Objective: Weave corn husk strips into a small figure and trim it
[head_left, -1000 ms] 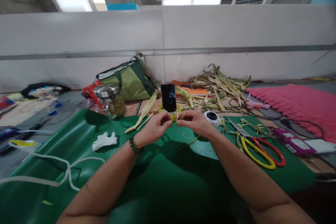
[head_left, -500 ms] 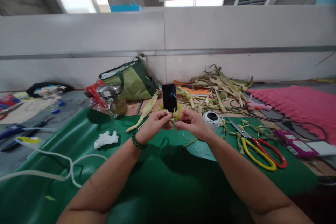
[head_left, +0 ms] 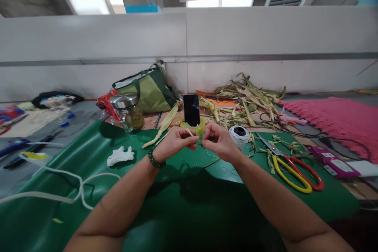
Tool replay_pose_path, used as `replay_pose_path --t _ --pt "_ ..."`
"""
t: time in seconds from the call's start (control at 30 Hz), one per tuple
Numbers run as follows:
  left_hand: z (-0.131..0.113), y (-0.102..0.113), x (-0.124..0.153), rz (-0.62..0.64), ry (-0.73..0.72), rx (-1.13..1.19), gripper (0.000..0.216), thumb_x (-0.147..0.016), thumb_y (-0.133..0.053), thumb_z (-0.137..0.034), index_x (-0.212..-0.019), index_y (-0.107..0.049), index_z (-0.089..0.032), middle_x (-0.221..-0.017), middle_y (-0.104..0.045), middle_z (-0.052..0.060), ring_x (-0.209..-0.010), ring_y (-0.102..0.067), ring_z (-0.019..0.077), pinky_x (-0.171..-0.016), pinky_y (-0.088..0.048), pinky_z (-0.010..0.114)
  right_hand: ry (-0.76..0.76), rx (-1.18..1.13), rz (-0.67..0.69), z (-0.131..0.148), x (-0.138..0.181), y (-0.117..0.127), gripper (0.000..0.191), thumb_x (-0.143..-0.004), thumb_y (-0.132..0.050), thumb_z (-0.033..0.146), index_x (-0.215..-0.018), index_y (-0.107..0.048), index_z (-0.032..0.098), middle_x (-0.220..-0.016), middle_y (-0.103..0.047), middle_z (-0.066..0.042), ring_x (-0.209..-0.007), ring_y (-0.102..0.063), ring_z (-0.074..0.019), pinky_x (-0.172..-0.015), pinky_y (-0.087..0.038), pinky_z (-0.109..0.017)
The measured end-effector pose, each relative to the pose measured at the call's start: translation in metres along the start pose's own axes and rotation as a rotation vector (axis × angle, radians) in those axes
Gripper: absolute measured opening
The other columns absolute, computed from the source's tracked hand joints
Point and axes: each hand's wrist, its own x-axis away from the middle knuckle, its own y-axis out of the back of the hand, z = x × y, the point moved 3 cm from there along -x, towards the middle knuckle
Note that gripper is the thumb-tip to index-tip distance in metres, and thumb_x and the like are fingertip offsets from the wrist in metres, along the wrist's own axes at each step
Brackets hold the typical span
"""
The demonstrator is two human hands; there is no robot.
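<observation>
My left hand (head_left: 176, 141), with a green bead bracelet at the wrist, pinches a pale strip of corn husk (head_left: 189, 132) above the green mat (head_left: 177, 204). Close by on the right, my right hand (head_left: 217, 141) has thumb and fingertips pressed together. Whatever sits in that pinch is too small to make out. Just behind the hands, a phone (head_left: 191, 108) stands upright at a yellow tape roll (head_left: 202, 126). A white thread spool (head_left: 238, 138) is beside my right wrist, with loose thread (head_left: 229, 170) on the mat below it.
Red-and-yellow-handled scissors (head_left: 292, 171) lie to the right among knotted husk bits. Behind are piled dry husks (head_left: 246, 94) and a green bag (head_left: 150, 92). On the left are a glass jar (head_left: 132, 116), a crumpled white tissue (head_left: 119, 156) and a white tube (head_left: 79, 183). A pink cloth (head_left: 333, 122) lies far right.
My hands have drawn slightly apart, and the husk strip in my left fingers shows more plainly. The right hand's fingers have curled more. The view has shifted a little.
</observation>
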Motion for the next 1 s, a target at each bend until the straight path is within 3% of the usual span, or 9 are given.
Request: replay_pose_path --t 0.13,0.23,0.4,0.53,0.7,0.9,1.0 --pt "-0.004 0.001 0.001 -0.031 -0.016 0.013 0.033 -0.065 -0.079 -0.044 -0.070 -0.064 -0.015 -0.059 -0.064 0.000 -0.056 -0.063 0.0137 -0.060 -0.057 0.029 -0.053 0.118 0.130 -0.003 -0.002 0.004 0.025 -0.073 -0.065 0.038 -0.070 -0.047 0.021 -0.056 -0.053 0.003 -0.050 -0.047 -0.0105 -0.047 -0.034 -0.023" --pt "-0.006 -0.002 0.002 -0.017 -0.024 -0.005 0.033 -0.067 -0.077 -0.044 -0.072 -0.062 -0.016 -0.059 -0.063 0.000 -0.055 -0.061 0.0121 -0.058 -0.056 0.026 0.044 0.304 0.219 -0.002 -0.002 0.004 0.031 -0.082 -0.057 0.044 -0.064 -0.055 0.019 -0.054 -0.053 0.001 -0.049 -0.044 -0.0098 -0.048 -0.032 -0.023" --pt "-0.004 -0.006 0.002 0.051 0.037 -0.050 0.035 -0.065 -0.078 -0.046 -0.065 -0.059 -0.016 -0.056 -0.062 0.001 -0.051 -0.059 0.0123 -0.051 -0.053 0.025 0.119 0.383 0.327 0.001 0.002 0.001 0.033 -0.088 -0.048 0.035 -0.063 -0.059 0.017 -0.053 -0.053 0.002 -0.049 -0.044 -0.0084 -0.049 -0.031 -0.021" --pt "-0.009 -0.002 0.005 0.093 0.020 -0.120 0.036 -0.066 -0.076 -0.050 -0.062 -0.065 -0.016 -0.051 -0.060 0.002 -0.047 -0.056 0.0124 -0.047 -0.051 0.024 0.128 0.336 0.324 0.005 0.004 0.001 0.037 -0.084 -0.050 0.034 -0.052 -0.051 0.018 -0.045 -0.043 0.004 -0.044 -0.035 -0.0075 -0.044 -0.026 -0.022" --pt "-0.014 0.008 0.007 0.079 0.023 -0.138 0.033 -0.067 -0.077 -0.046 -0.061 -0.064 -0.016 -0.049 -0.060 0.002 -0.047 -0.058 0.0139 -0.048 -0.050 0.025 0.089 0.268 0.278 0.009 0.003 0.005 0.038 -0.084 -0.053 0.041 -0.053 -0.055 0.018 -0.043 -0.044 0.003 -0.043 -0.039 -0.0082 -0.044 -0.029 -0.022" --pt "-0.004 0.009 0.003 0.115 0.103 0.138 0.052 -0.077 -0.061 -0.063 -0.088 -0.069 -0.013 -0.061 -0.067 0.005 -0.056 -0.065 0.0151 -0.057 -0.053 0.027 0.017 0.218 0.247 0.002 -0.001 0.007 0.038 -0.084 -0.053 0.044 -0.058 -0.060 0.018 -0.048 -0.053 0.000 -0.044 -0.045 -0.0095 -0.046 -0.035 -0.023" --pt "-0.001 0.004 0.004 0.093 0.116 0.124 0.050 -0.074 -0.066 -0.059 -0.090 -0.069 -0.012 -0.062 -0.068 0.005 -0.057 -0.066 0.0158 -0.055 -0.052 0.025 0.034 0.233 0.233 -0.001 -0.002 0.006 0.037 -0.085 -0.052 0.042 -0.058 -0.059 0.018 -0.049 -0.054 0.000 -0.045 -0.045 -0.0094 -0.046 -0.034 -0.023"
